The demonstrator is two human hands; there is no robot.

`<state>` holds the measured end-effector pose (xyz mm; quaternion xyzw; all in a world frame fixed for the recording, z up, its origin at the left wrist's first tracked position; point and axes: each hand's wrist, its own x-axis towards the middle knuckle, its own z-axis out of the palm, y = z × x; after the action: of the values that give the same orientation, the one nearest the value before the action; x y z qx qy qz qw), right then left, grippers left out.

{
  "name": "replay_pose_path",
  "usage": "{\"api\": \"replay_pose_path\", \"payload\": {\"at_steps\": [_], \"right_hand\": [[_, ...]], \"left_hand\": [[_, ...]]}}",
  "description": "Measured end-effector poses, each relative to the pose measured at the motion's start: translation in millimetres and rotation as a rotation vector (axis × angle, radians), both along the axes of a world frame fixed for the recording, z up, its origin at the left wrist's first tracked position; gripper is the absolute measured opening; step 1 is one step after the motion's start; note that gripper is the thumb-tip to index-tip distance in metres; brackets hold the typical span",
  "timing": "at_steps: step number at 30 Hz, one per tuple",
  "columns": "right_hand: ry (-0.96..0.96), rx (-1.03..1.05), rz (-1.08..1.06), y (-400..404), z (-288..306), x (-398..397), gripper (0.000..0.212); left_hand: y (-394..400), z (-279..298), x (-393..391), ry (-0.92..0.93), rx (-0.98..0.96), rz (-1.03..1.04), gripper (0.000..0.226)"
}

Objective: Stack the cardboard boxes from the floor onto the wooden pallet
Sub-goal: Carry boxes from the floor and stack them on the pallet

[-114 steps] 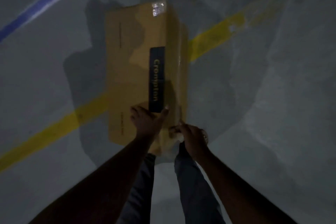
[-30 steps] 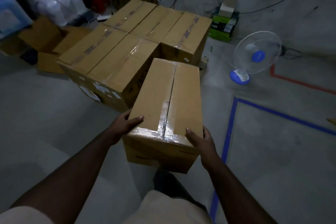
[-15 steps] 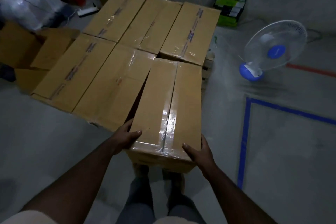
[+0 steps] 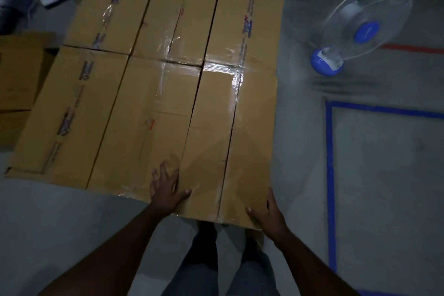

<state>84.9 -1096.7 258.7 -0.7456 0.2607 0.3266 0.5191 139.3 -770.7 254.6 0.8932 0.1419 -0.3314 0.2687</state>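
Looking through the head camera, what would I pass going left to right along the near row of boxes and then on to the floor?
Open empty carton → left box → middle box → right box, under both hands → blue floor tape.

Free room and obstacles. Ahead of the left fingers (image 4: 165,173) the box tops (image 4: 149,113) form one closed, level surface with tight seams; a hand can pass only above it. The near-right box (image 4: 230,127) lies between the two hands, and its far end meets the back row (image 4: 242,14) with no gap. Outward of the right fingers (image 4: 270,202) bare floor (image 4: 300,151) is open as far as the blue tape (image 4: 330,175). Farther ahead and outward of them the fan (image 4: 360,21) stands on the floor. Outward of the left fingers, beyond the leftmost box, an open carton (image 4: 19,79) blocks that side. Behind both hands the floor is free on either side of the legs (image 4: 216,271).
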Motion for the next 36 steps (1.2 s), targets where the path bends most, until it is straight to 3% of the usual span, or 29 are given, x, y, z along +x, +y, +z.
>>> {"api": "replay_pose_path", "payload": {"at_steps": [7,12,18,36], "right_hand": [[0.030,-0.027,-0.054,11.6,-16.1,10.1,0.104],[0.054,-0.031,-0.096,19.7,-18.4,12.2,0.102],[0.074,-0.042,-0.145,23.8,-24.8,14.6,0.112],[0.045,-0.044,-0.105,17.4,-35.2,18.9,0.108]], "left_hand": [[12.5,-28.6,10.6,0.132,0.091,-0.123,0.102],[16.1,-30.8,6.4,0.109,0.037,-0.142,0.104],[26.2,-25.3,15.2,0.118,-0.040,-0.200,0.127],[26.3,-31.8,17.1,0.122,0.025,-0.239,0.128]]}}
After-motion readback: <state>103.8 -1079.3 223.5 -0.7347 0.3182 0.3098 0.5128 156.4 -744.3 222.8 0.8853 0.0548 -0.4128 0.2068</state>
